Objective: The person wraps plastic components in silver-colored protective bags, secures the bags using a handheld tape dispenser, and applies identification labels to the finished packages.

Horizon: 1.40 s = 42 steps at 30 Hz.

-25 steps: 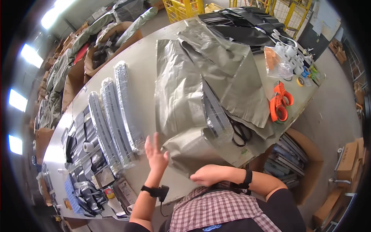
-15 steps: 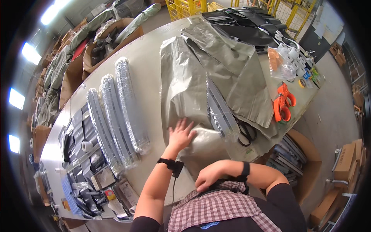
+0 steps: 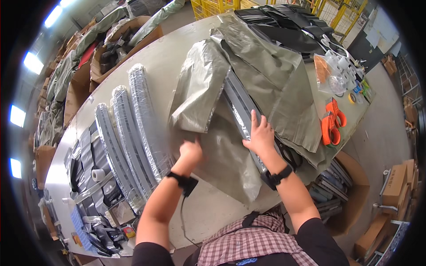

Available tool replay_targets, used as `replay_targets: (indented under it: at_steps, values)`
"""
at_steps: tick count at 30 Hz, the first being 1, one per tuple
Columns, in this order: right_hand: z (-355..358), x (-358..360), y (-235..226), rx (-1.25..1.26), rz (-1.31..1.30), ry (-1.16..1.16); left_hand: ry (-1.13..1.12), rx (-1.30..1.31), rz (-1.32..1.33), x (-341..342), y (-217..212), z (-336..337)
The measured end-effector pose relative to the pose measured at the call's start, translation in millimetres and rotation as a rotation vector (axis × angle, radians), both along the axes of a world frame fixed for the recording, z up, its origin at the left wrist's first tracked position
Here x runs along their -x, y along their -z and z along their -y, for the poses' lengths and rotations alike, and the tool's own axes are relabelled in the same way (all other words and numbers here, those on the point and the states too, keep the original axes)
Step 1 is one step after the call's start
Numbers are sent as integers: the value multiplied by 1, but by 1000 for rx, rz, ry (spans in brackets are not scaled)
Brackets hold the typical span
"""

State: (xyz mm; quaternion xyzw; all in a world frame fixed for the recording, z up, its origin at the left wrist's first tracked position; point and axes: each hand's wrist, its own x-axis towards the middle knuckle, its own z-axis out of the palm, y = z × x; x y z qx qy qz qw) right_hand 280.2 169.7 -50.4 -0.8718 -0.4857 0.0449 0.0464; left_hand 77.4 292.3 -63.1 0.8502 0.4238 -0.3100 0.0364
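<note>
A large olive-grey plastic sheet [image 3: 284,88] lies creased across the table, its near-left flap folded back. My left hand [image 3: 191,153] is closed at the lower edge of that flap; its fingertips are blurred and partly hidden. On the sheet lies a long grey bundle of strips [image 3: 237,97], slanting from far left to near right, in shiny clear wrap. My right hand [image 3: 262,135] rests on this bundle with its fingers spread. Black-handled scissors [image 3: 290,155] lie just right of the bundle, partly covered by the sheet.
Several wrapped grey bundles [image 3: 144,119] lie at the left, beside dark strips and a white tape roll [image 3: 98,174]. An orange tape dispenser [image 3: 330,122] and white rolls [image 3: 341,66] are at the right. A cardboard box [image 3: 355,208] of grey pieces stands by the table's right edge.
My left hand has moved left and the sheet's flap has been drawn back, baring more of the bundle. My right hand has come from near my body onto the bundle.
</note>
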Motion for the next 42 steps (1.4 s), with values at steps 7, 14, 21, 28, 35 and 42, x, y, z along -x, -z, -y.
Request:
replay_targets:
  at_steps: [7, 14, 21, 28, 35, 42]
  values:
    - [100, 43, -7, -51, -78, -52, 144, -305, 1151, -4, -61, -74]
    - [223, 54, -31, 112, -228, 24, 294, 101, 325, -27, 10, -131]
    - [230, 30, -23, 115, -484, 72, -140, -422, 682, -19, 34, -83]
    - [231, -20, -10, 73, -837, 89, 218, 180, 425, 68, -25, 201]
    - [323, -52, -30, 98, -1440, 100, 99, -38, 554, 90, 31, 230]
    - [389, -69, 27, 355, -1925, 589, 261, -201, 819, 83, 47, 215]
